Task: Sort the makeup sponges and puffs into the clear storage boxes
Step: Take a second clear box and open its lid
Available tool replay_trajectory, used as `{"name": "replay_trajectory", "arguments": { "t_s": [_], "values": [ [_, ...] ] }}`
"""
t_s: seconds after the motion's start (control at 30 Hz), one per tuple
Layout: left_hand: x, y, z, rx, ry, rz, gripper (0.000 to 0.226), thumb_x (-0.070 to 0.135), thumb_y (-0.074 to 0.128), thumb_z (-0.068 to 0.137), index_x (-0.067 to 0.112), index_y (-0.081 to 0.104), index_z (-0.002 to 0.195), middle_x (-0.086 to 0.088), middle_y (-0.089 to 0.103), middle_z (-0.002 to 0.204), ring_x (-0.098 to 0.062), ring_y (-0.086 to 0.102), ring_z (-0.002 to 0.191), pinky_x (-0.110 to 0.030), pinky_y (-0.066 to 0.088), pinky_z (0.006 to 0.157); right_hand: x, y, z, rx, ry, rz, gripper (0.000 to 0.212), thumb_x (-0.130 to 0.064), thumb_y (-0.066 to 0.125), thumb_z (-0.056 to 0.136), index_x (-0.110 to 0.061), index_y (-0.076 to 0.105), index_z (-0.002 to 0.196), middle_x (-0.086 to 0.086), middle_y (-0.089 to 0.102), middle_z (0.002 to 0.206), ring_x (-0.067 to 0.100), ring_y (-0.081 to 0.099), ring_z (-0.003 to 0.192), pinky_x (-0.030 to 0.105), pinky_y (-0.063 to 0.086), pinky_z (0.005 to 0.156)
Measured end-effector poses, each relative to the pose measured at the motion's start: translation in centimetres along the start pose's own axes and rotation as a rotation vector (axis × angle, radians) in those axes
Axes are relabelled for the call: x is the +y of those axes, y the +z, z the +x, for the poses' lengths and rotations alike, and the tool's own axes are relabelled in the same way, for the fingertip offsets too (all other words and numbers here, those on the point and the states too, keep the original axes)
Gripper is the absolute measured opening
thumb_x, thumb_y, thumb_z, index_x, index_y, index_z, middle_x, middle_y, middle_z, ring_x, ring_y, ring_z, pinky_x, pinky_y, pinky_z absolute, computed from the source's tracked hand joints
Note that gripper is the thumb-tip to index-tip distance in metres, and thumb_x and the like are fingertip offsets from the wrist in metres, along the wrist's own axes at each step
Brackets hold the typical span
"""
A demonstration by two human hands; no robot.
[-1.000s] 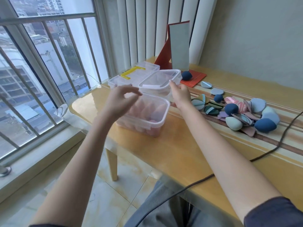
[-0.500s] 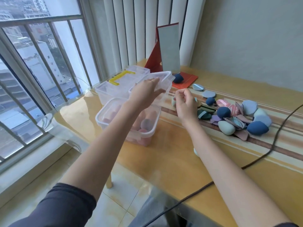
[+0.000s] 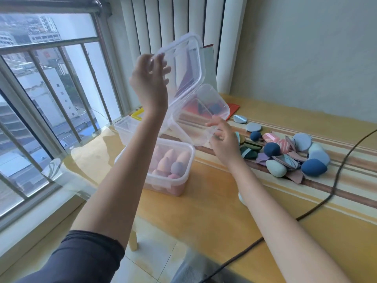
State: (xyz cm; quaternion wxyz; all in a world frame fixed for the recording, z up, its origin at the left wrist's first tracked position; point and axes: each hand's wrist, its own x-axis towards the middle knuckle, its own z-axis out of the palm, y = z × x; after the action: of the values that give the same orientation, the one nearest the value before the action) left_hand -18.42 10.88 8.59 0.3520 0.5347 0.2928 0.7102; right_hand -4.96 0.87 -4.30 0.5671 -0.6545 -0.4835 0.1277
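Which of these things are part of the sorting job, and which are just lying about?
Part of the job:
- clear lid, held up by the left hand
- empty clear box, at the right hand
- open box of pink sponges
- pile of loose sponges and puffs

Lying about:
- black cable
- red stand
- yellow-handled box

Left arm (image 3: 114, 180) hides part of the yellow-handled box (image 3: 127, 129); hands blurred

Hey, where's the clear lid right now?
In the head view, the lid is up in the air left of centre, held by the left hand, just above the empty box and in front of the blinds.
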Motion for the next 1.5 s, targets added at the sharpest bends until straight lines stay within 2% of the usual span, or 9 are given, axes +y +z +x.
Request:
{"name": "replay_trajectory", "arguments": {
  "t_s": [0.17, 0.33, 0.53, 0.83, 1.03, 1.2, 1.33, 1.43, 1.5],
  "values": [
    [1.9, 0.3, -0.1, 0.052, -0.11, -0.134, 0.021, 0.017, 0.06, 0.092, 0.016, 0.054, 0.072, -0.013, 0.07, 0.077, -0.021, 0.071, 0.063, -0.034, 0.053, 0.045, -1.5, -3.0, 0.1, 0.486, -0.109, 0.134, 0.039, -0.001, 0.04, 0.075, -0.021, 0.059, 0.103, -0.026, 0.062, 0.096, 0.018, 0.054, 0.057, 0.042, 0.048, 0.053],
    [2.2, 1.1, -0.6, -0.071, -0.208, -0.08, 0.019, 0.019, 0.06, 0.092, 0.009, 0.053, 0.077, -0.014, 0.069, 0.077, -0.023, 0.071, 0.06, -0.031, 0.052, 0.044, -0.1, -5.6, -0.7, 0.709, -0.193, 0.041, 0.031, -0.004, 0.041, 0.078, -0.016, 0.052, 0.104, -0.017, 0.057, 0.101, 0.03, 0.055, 0.062, 0.041, 0.046, 0.054],
    [1.4, 0.9, -1.8, -0.32, -0.372, 0.025, 0.024, 0.019, 0.063, 0.091, 0.009, 0.051, 0.073, -0.012, 0.067, 0.072, -0.026, 0.07, 0.057, -0.032, 0.054, 0.044, 2.2, -7.6, -1.9, 0.833, -0.105, -0.047, 0.02, 0.003, 0.04, 0.082, 0.0, 0.05, 0.1, 0.006, 0.057, 0.088, -0.006, 0.05, 0.071, 0.013, 0.039, 0.06],
    [-1.7, 2.8, -6.3, -0.624, -0.484, 0.14, 0.027, 0.026, 0.058, 0.094, 0.002, 0.055, 0.105, -0.013, 0.069, 0.082, -0.02, 0.072, 0.061, -0.032, 0.056, 0.047, 3.5, -9.7, -2.9, 0.943, 0.005, -0.133, 0.022, 0.004, 0.034, 0.079, -0.009, 0.052, 0.081, 0.003, 0.058, 0.074, 0.025, 0.057, 0.069, 0.034, 0.044, 0.059],
    [-3.5, 2.1, -7.3, -0.601, -0.222, 0.292, 0.022, 0.026, 0.055, 0.095, 0.006, 0.054, 0.088, -0.008, 0.063, 0.072, -0.007, 0.065, 0.047, -0.025, 0.05, 0.04, 3.8, -9.7, -3.3, 0.942, 0.005, -0.127, 0.02, 0.003, 0.033, 0.076, -0.007, 0.051, 0.073, 0.001, 0.057, 0.068, 0.021, 0.055, 0.065, 0.033, 0.045, 0.059],
    [-2.6, 2.4, -6.8, -0.475, 0.032, 0.261, 0.022, 0.024, 0.053, 0.096, 0.016, 0.044, 0.077, -0.008, 0.062, 0.072, -0.016, 0.065, 0.052, -0.028, 0.046, 0.04, 3.8, -9.6, -3.5, 0.927, -0.041, -0.119, 0.021, 0.008, 0.035, 0.078, -0.004, 0.05, 0.07, -0.001, 0.053, 0.065, 0.018, 0.05, 0.061, 0.019, 0.04, 0.056],
    [-3.0, 2.7, -7.0, -0.596, 0.205, 0.471, 0.015, 0.024, 0.052, 0.096, 0.01, 0.051, 0.092, -0.004, 0.063, 0.091, -0.024, 0.061, 0.081, -0.027, 0.036, 0.063, 4.2, -9.8, -3.3, 0.923, -0.021, -0.093, 0.021, 0.007, 0.034, 0.078, -0.004, 0.049, 0.069, -0.008, 0.051, 0.062, 0.019, 0.052, 0.061, 0.026, 0.043, 0.058],
    [-3.0, 2.3, -7.9, -0.586, 0.251, 0.702, 0.037, 0.023, 0.058, 0.09, 0.01, 0.049, 0.123, -0.008, 0.052, 0.116, -0.025, 0.048, 0.103, -0.021, 0.03, 0.078, 4.2, -10.0, -3.3, 0.934, -0.009, -0.073, 0.023, 0.009, 0.034, 0.079, -0.006, 0.05, 0.069, -0.01, 0.05, 0.062, 0.013, 0.05, 0.058, 0.025, 0.043, 0.057],
    [-2.3, 1.8, -8.9, -0.51, 0.375, 0.892, 0.051, 0.021, 0.059, 0.085, 0.013, 0.045, 0.133, -0.012, 0.045, 0.132, -0.033, 0.039, 0.122, -0.035, 0.031, 0.103, 4.0, -9.9, -3.3, 0.936, 0.001, -0.06, 0.024, 0.009, 0.034, 0.079, -0.006, 0.05, 0.068, -0.011, 0.05, 0.062, 0.005, 0.048, 0.057, 0.021, 0.041, 0.056]
  ]
}}
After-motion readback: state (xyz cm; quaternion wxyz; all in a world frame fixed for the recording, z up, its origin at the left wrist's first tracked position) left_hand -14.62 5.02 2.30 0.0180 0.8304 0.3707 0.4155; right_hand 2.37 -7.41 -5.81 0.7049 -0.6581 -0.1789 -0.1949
